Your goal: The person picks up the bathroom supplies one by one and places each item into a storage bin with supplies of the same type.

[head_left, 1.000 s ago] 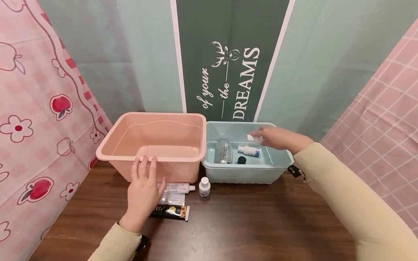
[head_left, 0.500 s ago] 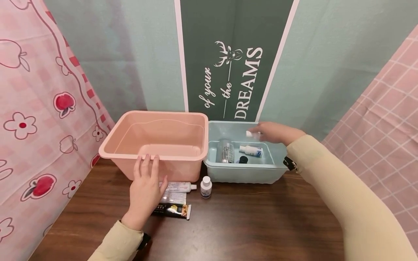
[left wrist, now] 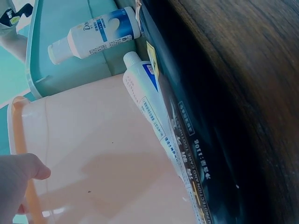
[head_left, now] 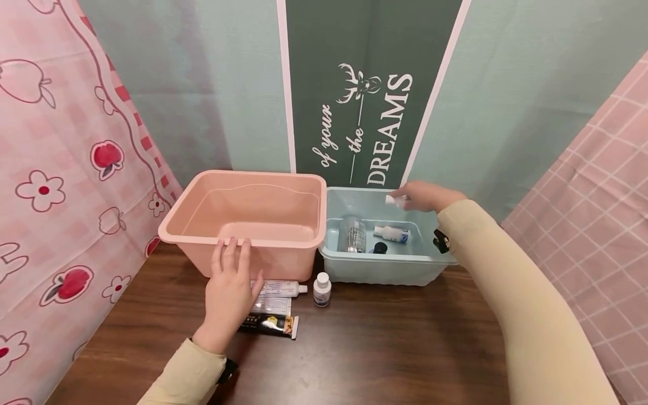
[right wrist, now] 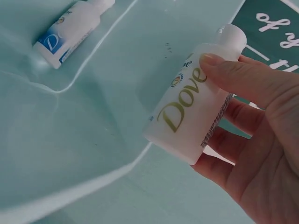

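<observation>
My right hand (head_left: 430,196) pinches a small white Dove bottle (right wrist: 182,102) between thumb and fingers, held tilted above the back of the light blue basin (head_left: 379,271). Within that basin lie a clear bottle (head_left: 355,235), a white-and-blue Dove bottle (right wrist: 70,35) and a black-capped item (head_left: 379,247), partly hidden by the front wall. My left hand (head_left: 230,292) rests against the front of the pink basin (head_left: 288,261), fingers extended and tips at its rim. Beside that hand are a white tube (head_left: 278,289) and a black tube (head_left: 270,324), both partly covered by it.
A small white bottle (head_left: 322,291) stands on the dark wooden table (head_left: 379,349) before the basins. Between the two tubes lies a pale flat packet (head_left: 273,305). Cloth curtains (head_left: 217,84) enclose the back and both sides.
The right hand has risen slightly toward the back of the blue basin, carrying the Dove bottle. The left hand keeps its place on the pink basin. The head view has shifted a little left.
</observation>
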### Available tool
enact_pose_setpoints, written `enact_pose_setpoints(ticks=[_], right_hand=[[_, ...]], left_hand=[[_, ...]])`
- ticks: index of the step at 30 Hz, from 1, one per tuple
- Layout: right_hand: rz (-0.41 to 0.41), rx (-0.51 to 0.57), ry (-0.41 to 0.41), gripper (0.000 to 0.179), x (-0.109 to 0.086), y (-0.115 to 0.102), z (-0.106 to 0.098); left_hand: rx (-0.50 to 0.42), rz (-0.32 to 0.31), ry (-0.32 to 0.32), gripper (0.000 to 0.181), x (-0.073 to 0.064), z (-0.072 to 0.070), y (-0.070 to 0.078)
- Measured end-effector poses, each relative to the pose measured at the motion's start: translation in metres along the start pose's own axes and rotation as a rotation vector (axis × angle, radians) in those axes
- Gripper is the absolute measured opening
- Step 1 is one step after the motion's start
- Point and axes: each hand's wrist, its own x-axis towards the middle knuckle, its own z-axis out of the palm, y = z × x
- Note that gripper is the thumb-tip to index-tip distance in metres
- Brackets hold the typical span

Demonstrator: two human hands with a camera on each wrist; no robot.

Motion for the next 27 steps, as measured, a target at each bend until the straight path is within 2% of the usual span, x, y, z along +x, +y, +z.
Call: enact_pose_setpoints(ticks=[8, 21, 27], right_hand=[[0.010, 0.017, 0.022, 0.045, 0.013, 0.013, 0.009], [0.084, 0.120, -0.023, 0.043, 0.024, 0.017, 0.040], [0.033, 0.066, -0.012, 0.041, 0.026, 0.023, 0.056]], left_hand=[[0.006, -0.003, 0.001, 0.071, 0.001, 0.000, 0.000], [0.019, -0.005, -0.021, 0.069, -0.001, 0.000, 0.000], [0.020, -0.002, -0.039, 0.068, -0.001, -0.001, 0.001]])
